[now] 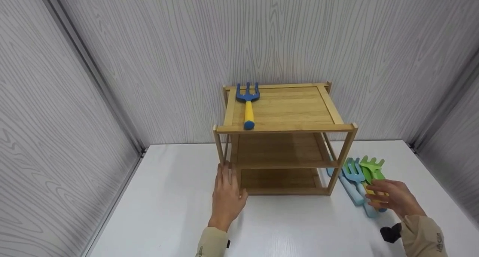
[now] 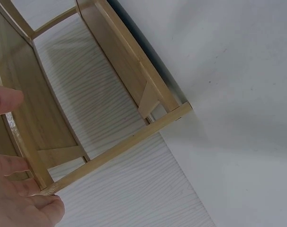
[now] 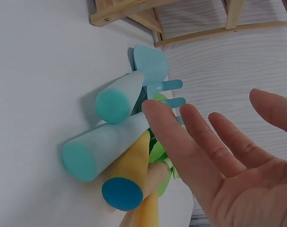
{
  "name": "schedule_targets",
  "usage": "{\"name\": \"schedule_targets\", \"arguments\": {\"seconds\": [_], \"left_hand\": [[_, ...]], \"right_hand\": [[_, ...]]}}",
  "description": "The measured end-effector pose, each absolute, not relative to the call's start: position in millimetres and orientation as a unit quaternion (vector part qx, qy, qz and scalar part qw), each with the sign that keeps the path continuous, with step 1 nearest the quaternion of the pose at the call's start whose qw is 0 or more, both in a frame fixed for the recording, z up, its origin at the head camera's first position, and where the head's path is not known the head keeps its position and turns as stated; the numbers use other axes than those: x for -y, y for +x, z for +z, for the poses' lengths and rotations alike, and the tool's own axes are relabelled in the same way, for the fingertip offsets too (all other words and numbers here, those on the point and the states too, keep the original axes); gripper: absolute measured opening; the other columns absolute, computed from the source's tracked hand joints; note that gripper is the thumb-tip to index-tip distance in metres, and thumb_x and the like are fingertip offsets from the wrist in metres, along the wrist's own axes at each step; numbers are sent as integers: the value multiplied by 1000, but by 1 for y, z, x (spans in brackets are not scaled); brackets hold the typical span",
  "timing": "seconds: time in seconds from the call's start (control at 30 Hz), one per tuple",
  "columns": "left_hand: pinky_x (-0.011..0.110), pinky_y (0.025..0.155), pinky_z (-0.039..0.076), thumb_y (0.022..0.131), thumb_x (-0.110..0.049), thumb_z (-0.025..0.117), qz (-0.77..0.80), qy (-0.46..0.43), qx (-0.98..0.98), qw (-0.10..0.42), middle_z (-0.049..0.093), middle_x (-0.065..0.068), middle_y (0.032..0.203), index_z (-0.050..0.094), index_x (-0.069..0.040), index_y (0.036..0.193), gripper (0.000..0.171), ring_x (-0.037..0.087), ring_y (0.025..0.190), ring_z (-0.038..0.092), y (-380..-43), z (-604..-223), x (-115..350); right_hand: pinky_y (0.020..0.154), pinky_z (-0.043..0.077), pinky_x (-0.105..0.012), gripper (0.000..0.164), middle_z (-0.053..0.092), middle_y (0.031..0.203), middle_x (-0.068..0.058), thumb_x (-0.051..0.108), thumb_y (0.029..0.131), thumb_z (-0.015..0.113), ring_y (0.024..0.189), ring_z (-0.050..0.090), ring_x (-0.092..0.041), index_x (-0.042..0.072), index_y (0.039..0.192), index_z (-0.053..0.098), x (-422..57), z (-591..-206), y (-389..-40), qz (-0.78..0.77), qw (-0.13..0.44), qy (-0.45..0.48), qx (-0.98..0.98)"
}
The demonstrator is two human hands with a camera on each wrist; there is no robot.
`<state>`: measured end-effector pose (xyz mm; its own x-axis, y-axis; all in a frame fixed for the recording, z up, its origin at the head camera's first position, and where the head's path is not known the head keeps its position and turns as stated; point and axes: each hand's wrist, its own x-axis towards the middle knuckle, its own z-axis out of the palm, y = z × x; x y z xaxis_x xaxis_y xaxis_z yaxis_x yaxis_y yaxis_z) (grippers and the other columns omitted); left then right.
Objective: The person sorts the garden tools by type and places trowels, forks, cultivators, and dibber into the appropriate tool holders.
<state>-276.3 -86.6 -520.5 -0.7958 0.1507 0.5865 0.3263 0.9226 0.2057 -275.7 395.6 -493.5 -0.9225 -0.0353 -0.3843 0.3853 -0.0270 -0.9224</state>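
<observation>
My left hand (image 1: 226, 201) reaches to the left front post of a wooden three-tier shelf (image 1: 292, 128), its fingers extended against the post and the thumb held apart. In the left wrist view, the fingertips (image 2: 51, 208) lie right at the shelf's corner. A garden hand fork (image 1: 249, 107) with blue tines and a yellow handle lies on the top tier. Over a pile of garden tools, my right hand (image 1: 396, 197) hovers with fingers spread and nothing in it. That pile shows a light blue fork (image 1: 353, 171), a green rake (image 1: 373, 163) and yellow handles (image 3: 134, 163).
A white table (image 1: 168, 212) carries the shelf and the tool pile. Grey wood-grain panels (image 1: 187, 43) enclose it at the back and both sides. The tools lie close beside the shelf's right side, handles toward me; a pale blue handle (image 1: 351, 191) is nearest it.
</observation>
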Motion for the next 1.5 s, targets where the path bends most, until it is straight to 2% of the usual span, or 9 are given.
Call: {"name": "schedule_targets", "arguments": {"seconds": [0.1,0.33,0.53,0.73,0.83,1.0,1.13,1.3,1.5], "left_hand": [[49,112,38,85,-22,75,-150,-130,933,300,36,27,153,38,9,149,80,47,143,33,-276,-521,86],[49,111,39,84,-20,73,-144,-134,929,314,38,28,150,40,9,147,77,48,141,35,-278,-522,87],[48,110,40,85,-22,75,-142,-129,933,305,36,28,152,39,8,149,79,47,142,34,-278,-521,87],[48,111,39,85,-22,74,-145,-124,936,295,35,28,153,38,8,149,79,47,143,33,-276,-520,87],[49,111,39,85,-21,73,-149,-125,935,295,35,29,153,38,9,149,79,47,142,33,-276,-520,87],[48,110,40,85,-20,73,-149,-127,934,298,35,28,153,39,8,149,78,47,143,33,-277,-520,86],[48,110,40,84,-18,71,-152,-132,930,309,37,28,152,40,9,148,76,47,142,34,-279,-521,86],[51,111,39,84,-15,68,-161,-137,926,312,36,29,151,40,11,147,74,49,142,33,-279,-522,87],[50,112,38,84,-17,72,-159,-133,928,309,37,28,152,39,10,149,77,48,142,33,-278,-522,87]], "right_hand": [[82,60,-41,45,70,99,0,20,104,56,92,72,-21,-10,135,44,-397,-494,-276,-697,148,135,-688],[83,59,-41,12,66,99,-1,19,101,61,93,70,-21,9,106,66,-401,-494,-275,-692,147,139,-693],[83,59,-43,21,64,102,-4,21,100,63,91,68,-22,5,113,63,-405,-495,-275,-688,153,165,-690],[85,58,-43,10,64,103,-5,21,100,63,92,66,-21,12,103,69,-406,-496,-276,-692,169,163,-682],[89,56,-45,35,64,111,-15,25,101,61,98,65,-23,-3,122,61,-406,-496,-278,-669,179,156,-705],[99,50,-55,84,35,146,-41,33,102,56,112,62,-29,-21,150,11,-404,-496,-282,-618,198,147,-746],[100,47,-59,84,24,153,-42,36,103,51,123,56,-43,-20,151,10,-403,-498,-283,-605,197,142,-758],[102,38,-70,88,7,154,-46,37,106,43,140,18,-63,-21,149,-5,-404,-508,-282,-586,223,137,-767],[102,41,-67,88,14,153,-41,36,105,47,139,27,-57,-19,150,-5,-409,-517,-284,-590,224,170,-757]]}}
